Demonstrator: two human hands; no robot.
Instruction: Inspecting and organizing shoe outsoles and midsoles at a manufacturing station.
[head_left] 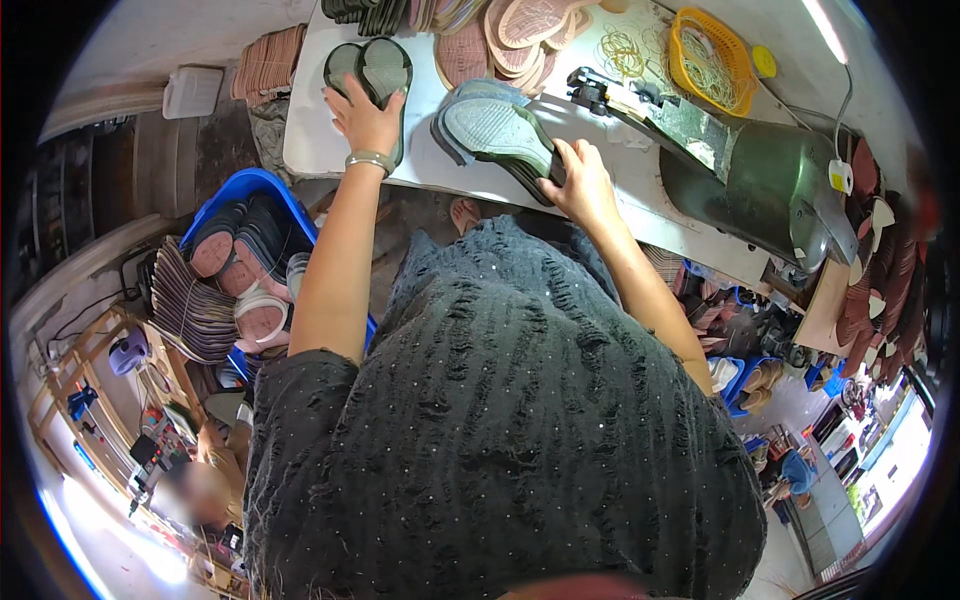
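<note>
My left hand (362, 118) rests on a pair of dark green shoe soles (372, 68) lying on the white worktable (310, 140); a metal bracelet sits on that wrist. My right hand (580, 180) grips the near end of a stack of grey soles (497, 133) that lies across the table's front edge. Pink-brown insoles (520, 30) are piled at the far side of the table.
A yellow basket (712, 50) with rubber bands and a dark green machine (775, 185) stand at the right. A blue crate (250, 250) full of soles sits on the floor at left. More soles hang at the far right. Another person (205, 480) is below left.
</note>
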